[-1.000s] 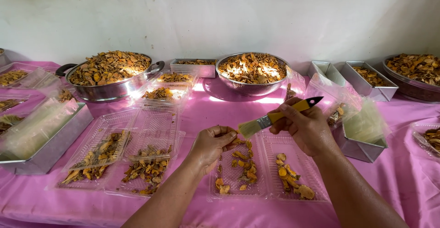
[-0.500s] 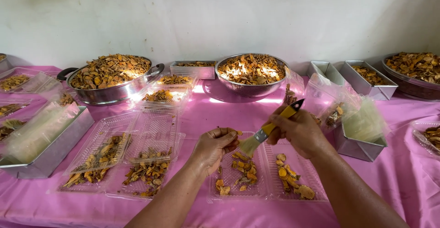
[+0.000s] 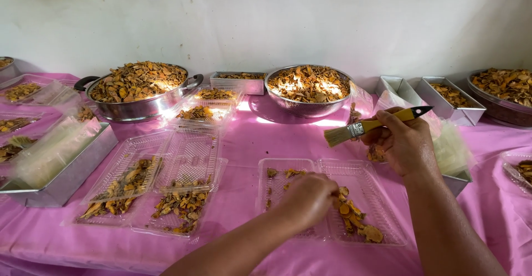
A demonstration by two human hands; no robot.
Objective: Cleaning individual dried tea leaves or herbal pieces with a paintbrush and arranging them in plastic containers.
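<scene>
A pink-clothed table (image 3: pixel 288 143) stretched away from both hands, crowded beyond them with a steel pot (image 3: pixel 138 96) and a mesh steel bowl (image 3: pixel 308 92), each heaped with dried orange-brown slices. Directly under the left hand (image 3: pixel 308 199) lay an open clear plastic clamshell tray (image 3: pixel 382 198), its long axis running left to right in front of the person, with dried slices (image 3: pixel 354 212) scattered across its two halves. That hand rested knuckles-up on the tray's middle, fingers curled down into the pieces (whether they pinched any could not be told). The right hand (image 3: pixel 403 142) hovered above and beyond the tray's right half, closed around the yellow handle of a flat paintbrush (image 3: pixel 370 126). The brush lay nearly level, bristles pointing left toward the left hand and handle tip to the right. Of the two, the left hand was the nearer to the slices, the brush clear above them.
</scene>
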